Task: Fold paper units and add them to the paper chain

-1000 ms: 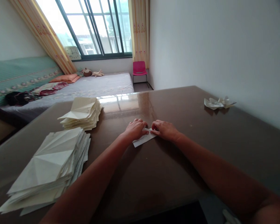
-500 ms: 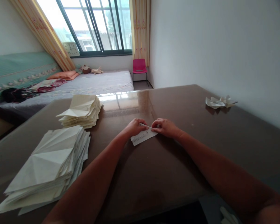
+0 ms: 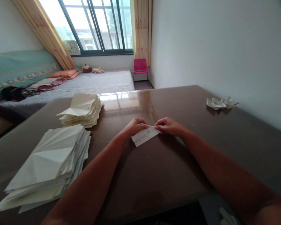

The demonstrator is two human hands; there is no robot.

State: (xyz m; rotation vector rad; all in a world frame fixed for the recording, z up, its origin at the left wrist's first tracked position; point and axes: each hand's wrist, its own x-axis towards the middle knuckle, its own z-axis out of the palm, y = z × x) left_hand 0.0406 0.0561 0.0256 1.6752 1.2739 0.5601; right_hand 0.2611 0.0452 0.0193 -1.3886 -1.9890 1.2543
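Observation:
A narrow folded strip of white paper [image 3: 145, 136] with dark printed or written marks is held between my two hands, just above or on the brown table [image 3: 154, 175]; I cannot tell which. My left hand [image 3: 136, 125] pinches its upper edge near the middle, with the thumb on the near face. At the right end, my right hand [image 3: 168, 125] grips the paper's upper corner between thumb and fingers. The fingertips behind the paper are partly hidden.
Two stacks of creased paper stand at the left, a larger white stack [image 3: 46, 165] nearer and a cream stack [image 3: 81, 109] behind it. Folded paper pieces [image 3: 221, 103] lie at the far right by the wall. Beyond the table are a bed [image 3: 107, 79] and a pink chair [image 3: 140, 66].
My right hand has shifted slightly to the right along the paper's upper edge, uncovering a little more of it. My left hand stays nearly where it was.

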